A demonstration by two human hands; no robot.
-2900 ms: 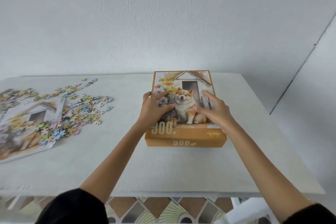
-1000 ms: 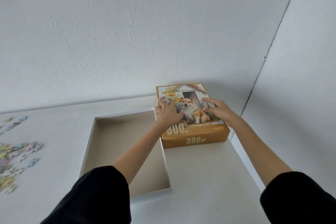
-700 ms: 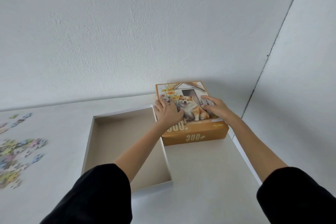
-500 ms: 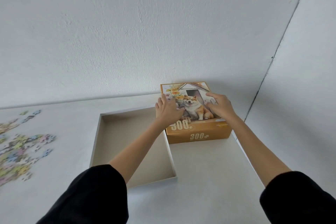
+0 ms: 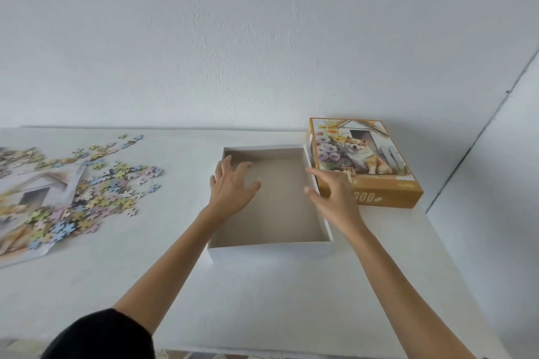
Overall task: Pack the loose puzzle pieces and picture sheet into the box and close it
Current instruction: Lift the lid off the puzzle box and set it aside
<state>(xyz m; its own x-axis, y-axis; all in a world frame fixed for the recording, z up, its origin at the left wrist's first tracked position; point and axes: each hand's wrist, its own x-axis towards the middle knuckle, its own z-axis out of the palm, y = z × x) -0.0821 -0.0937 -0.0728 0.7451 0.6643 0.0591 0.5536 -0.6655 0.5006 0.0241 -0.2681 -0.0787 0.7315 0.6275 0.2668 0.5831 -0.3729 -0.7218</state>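
i read this as the gap between opening and filling. the box base sits open in the middle of the desk with nothing in it yet. the lid lies picture side up just beside its right wall. the puzzle pieces are scattered well off to the left, some lying on the picture sheet.

my left hand hovers palm down over the base's left half, fingers spread and holding nothing. my right hand hangs over the right wall in front of the lid, fingers also apart and empty. both forearms reach straight forward.

next, i judge, i need to swing left and scoop the pieces, or tip them off the sheet first.
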